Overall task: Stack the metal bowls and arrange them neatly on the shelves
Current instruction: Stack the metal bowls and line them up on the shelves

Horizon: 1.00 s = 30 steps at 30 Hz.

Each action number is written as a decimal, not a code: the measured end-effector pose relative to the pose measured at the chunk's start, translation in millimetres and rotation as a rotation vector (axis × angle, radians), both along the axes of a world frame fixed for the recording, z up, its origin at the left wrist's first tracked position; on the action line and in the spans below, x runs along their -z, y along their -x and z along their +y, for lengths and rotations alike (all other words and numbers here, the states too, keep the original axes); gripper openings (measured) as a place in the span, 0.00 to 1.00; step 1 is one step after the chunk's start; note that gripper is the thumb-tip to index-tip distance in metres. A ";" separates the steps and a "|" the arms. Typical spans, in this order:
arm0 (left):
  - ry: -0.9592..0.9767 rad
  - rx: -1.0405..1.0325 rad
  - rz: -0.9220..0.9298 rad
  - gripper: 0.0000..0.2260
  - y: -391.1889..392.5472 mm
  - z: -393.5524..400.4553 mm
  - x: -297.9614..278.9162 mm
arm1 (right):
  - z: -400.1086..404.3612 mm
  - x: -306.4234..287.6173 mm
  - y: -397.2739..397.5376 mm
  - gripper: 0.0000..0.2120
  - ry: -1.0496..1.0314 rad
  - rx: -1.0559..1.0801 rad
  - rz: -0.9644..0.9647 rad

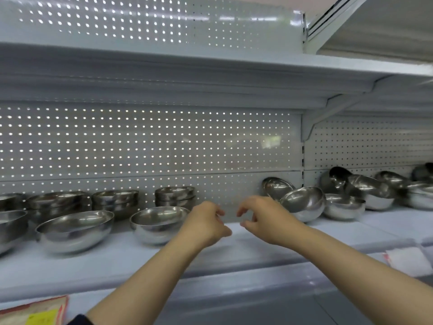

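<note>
The left hand and the right hand hover side by side above the bare middle of the pale grey metal shelf. Each grip is loosely curled and holds nothing; the fingertips of the two hands point toward each other with a small gap between them.

Just left of the left hand sits a single shiny round metal bowl, upright, and further left another single bowl like it. Behind these, against the white perforated back panel, stand three short stacks of nested bowls.

Just right of the right hand a tilted bowl leans on others, with one bowl on edge against the panel behind it. Farther right lies a loose jumble of bowls, some tipped.
</note>
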<state>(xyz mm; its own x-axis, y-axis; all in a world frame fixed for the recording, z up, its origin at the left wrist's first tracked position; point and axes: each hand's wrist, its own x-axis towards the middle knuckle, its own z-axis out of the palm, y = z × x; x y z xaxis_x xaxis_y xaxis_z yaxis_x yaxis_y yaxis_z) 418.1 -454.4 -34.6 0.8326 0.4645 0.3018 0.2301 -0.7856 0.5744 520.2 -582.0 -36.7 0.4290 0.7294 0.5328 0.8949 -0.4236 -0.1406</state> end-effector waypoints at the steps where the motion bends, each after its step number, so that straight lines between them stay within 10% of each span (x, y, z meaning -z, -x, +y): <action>1: 0.002 0.002 0.004 0.22 -12.1 -5.3 -0.7 | -4.2 -2.3 -9.9 0.09 0.001 -0.006 -0.008; 14: 0.065 -0.057 0.176 0.24 -138.5 -66.8 -5.9 | -112.5 -26.8 -126.8 0.12 0.329 0.041 -0.146; 30: 0.172 -0.213 -0.008 0.05 -134.8 -38.8 -14.3 | -62.5 -28.4 -142.0 0.06 0.202 -0.135 -0.183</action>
